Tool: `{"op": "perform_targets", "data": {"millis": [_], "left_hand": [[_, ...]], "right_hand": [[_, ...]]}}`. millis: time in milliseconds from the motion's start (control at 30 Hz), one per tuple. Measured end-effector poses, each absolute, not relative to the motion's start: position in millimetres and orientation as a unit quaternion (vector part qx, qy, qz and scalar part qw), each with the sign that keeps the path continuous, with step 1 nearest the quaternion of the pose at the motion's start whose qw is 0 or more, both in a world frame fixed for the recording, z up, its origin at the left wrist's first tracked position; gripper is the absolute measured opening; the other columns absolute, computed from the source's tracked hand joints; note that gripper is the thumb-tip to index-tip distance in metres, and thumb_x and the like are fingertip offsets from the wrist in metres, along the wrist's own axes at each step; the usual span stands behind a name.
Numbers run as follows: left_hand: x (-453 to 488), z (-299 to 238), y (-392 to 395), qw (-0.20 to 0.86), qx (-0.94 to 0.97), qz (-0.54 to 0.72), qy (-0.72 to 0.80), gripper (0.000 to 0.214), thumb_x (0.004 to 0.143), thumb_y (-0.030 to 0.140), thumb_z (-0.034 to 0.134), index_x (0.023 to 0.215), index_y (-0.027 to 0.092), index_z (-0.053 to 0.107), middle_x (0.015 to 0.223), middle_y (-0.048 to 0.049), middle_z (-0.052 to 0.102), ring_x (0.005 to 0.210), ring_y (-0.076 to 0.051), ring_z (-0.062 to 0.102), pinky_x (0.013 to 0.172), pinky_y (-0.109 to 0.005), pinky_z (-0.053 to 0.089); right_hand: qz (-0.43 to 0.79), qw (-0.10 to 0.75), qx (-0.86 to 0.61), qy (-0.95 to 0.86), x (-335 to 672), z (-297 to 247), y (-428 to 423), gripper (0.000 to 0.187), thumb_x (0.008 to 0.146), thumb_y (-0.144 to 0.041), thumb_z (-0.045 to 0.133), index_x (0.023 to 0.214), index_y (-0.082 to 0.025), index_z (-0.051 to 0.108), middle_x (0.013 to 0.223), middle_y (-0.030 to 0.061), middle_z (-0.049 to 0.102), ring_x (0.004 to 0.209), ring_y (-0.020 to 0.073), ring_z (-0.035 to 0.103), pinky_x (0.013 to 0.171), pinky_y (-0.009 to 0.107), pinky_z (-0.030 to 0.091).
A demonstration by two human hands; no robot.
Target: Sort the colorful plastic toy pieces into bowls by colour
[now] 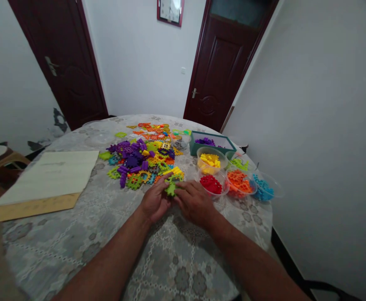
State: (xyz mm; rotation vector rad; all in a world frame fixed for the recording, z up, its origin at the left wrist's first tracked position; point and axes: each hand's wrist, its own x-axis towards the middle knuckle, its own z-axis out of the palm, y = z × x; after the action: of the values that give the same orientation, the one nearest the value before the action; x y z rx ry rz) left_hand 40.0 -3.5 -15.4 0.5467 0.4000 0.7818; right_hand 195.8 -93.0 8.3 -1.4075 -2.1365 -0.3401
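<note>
Both my hands meet over the near middle of the table, around a lime-green toothed plastic building piece [171, 187]. My left hand [156, 200] has its thumb and fingers on the piece's left side. From the right, my right hand [195, 201] grips it with bent fingers, which hide part of it. Just beyond my hands lies a mixed pile of plastic building pieces [133, 161] in purple, yellow, green, orange and blue. A clear bowl of red pieces [212, 184] stands close to the right of my right hand.
Clear bowls hold yellow pieces [210, 161], orange pieces [239, 182], blue pieces [262, 188] and lime-green pieces [239, 163]. Behind them stands a dark green box [196, 147] with purple pieces. Pale paper [51, 173] over cardboard [39, 209] lies left on the patterned tablecloth [108, 246].
</note>
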Motion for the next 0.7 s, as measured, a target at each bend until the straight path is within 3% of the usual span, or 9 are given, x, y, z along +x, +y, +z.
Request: {"op": "perform_targets", "data": {"millis": [100,200,300,400,567,700], "left_hand": [[40.6,-17.4,-3.7,0.867,0.268,0.368,0.200,0.053,0.093,0.017,0.067,0.145,0.019,0.057,0.099,-0.0082,0.072,0.079,-0.020,0.071,0.067,-0.032,0.062],[40.2,-16.1,-4.0,0.862,0.285,0.360,0.216,0.047,0.095,0.021,0.067,0.141,0.018,0.059,0.113,-0.0126,0.073,0.089,-0.024,0.074,0.076,-0.042,0.066],[39.4,-11.6,-5.0,0.856,0.313,0.344,0.227,0.054,0.090,0.014,0.069,0.142,0.020,0.058,0.123,-0.0153,0.072,0.099,-0.028,0.075,0.082,-0.052,0.068],[39.1,-7.7,-6.5,0.846,0.334,0.334,0.247,0.061,0.087,0.008,0.070,0.145,0.020,0.056,0.120,-0.0149,0.072,0.099,-0.027,0.076,0.086,-0.057,0.067],[40.1,-6.0,-9.6,0.837,0.341,0.340,0.259,0.062,0.085,0.009,0.075,0.143,0.022,0.059,0.111,-0.0100,0.071,0.090,-0.023,0.076,0.087,-0.056,0.068],[40.9,-4.9,-11.2,0.839,0.337,0.342,0.255,0.066,0.082,0.007,0.077,0.144,0.021,0.058,0.113,-0.0103,0.070,0.087,-0.023,0.075,0.084,-0.053,0.069]], "right_hand": [[-0.129,0.311,-0.515,-0.788,199.0,5.5,-89.8,0.020,0.108,-0.024,0.051,0.115,-0.021,0.070,0.113,0.0105,0.077,0.104,0.0255,0.068,0.095,0.042,0.057],[-0.119,0.348,-0.523,-0.769,203.8,2.8,-88.9,0.026,0.111,-0.025,0.045,0.114,-0.019,0.069,0.106,0.0117,0.077,0.100,0.0240,0.070,0.092,0.038,0.057],[-0.109,0.401,-0.552,-0.723,215.3,6.7,-89.7,0.031,0.113,-0.031,0.040,0.110,-0.020,0.069,0.100,0.0102,0.076,0.093,0.0214,0.071,0.086,0.034,0.057],[-0.122,0.444,-0.613,-0.641,240.9,23.0,-92.3,0.035,0.112,-0.038,0.041,0.101,-0.021,0.070,0.093,0.0078,0.074,0.086,0.0204,0.068,0.080,0.032,0.054],[-0.163,0.407,-0.727,-0.528,319.8,61.7,-93.7,0.039,0.108,-0.045,0.045,0.098,-0.019,0.072,0.082,0.0065,0.072,0.076,0.0217,0.064,0.076,0.032,0.047],[-0.265,0.348,-0.788,-0.434,390.5,71.6,-82.4,0.037,0.101,-0.037,0.046,0.101,-0.015,0.075,0.092,0.0151,0.074,0.082,0.0264,0.064,0.081,0.037,0.046]]}}
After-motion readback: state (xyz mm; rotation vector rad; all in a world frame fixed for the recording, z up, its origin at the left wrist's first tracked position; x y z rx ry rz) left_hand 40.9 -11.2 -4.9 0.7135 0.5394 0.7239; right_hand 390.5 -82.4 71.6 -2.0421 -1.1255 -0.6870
